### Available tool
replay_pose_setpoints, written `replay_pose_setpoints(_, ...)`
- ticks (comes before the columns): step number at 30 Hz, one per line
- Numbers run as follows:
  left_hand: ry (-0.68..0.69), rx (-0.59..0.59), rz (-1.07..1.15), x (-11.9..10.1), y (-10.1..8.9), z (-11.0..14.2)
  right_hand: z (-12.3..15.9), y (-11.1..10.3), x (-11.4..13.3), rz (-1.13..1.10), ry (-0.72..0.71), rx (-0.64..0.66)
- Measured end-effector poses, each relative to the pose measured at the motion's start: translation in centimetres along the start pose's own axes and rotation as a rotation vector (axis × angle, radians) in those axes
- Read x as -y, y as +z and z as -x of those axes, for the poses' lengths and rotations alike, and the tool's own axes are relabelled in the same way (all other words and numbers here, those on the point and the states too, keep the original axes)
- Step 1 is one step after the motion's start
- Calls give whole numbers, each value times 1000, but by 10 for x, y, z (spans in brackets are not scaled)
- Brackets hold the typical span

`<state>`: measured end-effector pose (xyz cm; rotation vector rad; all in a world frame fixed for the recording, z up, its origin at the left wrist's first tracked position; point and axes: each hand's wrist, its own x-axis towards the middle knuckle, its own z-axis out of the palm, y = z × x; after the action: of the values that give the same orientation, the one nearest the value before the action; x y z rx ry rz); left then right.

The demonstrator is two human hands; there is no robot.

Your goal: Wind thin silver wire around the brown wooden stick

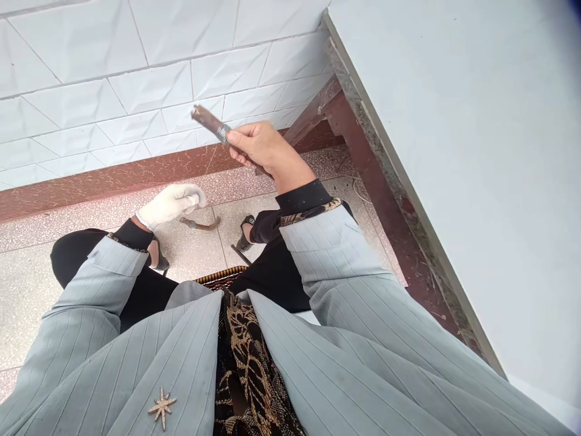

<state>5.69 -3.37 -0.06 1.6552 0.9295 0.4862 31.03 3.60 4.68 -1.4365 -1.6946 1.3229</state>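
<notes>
My right hand (259,147) is bare and closed around a brown wooden handle (209,123) with a metal band, held up in front of the white tiled wall. The tool's other end is hidden behind my hand. My left hand (171,203) wears a white glove and its fingers are curled into a fist low over the floor; what it holds, if anything, I cannot make out. A curved, rusty piece (200,224) lies on the floor just under the gloved hand.
I am seated low in a grey striped jacket, knees apart, feet in dark sandals (246,235) on speckled floor tiles. A reddish-brown skirting (91,184) runs along the white tiled wall. A white slab with a rough edge (390,175) rises on my right.
</notes>
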Motion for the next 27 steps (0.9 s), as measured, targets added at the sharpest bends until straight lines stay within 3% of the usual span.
replay_pose_setpoints(4, -1, 118, -204, -6, 0, 4, -10, 13, -12, 523, -33, 81)
replay_pose_setpoints(8, 26, 75, -286, -11, -5, 8, -10, 23, -14, 839, -69, 330)
replay_pose_setpoints(13, 0, -113, -348, -12, -19, 12, 0, 28, -5, 790, 48, 886)
replay_pose_setpoints(16, -41, -193, -332, -8, -23, 11, 6, 30, 0, 637, 34, 1070)
replay_pose_setpoints(23, -84, -197, -259, 6, -13, 0, 8, 24, 7, 467, -98, 1080)
replay_pose_setpoints(25, -96, -167, -181, 11, -7, -3, 8, 20, 5, 404, -147, 998)
replay_pose_setpoints(27, -115, -138, -82, 15, -1, -6, 7, 17, 3, 284, -164, 807)
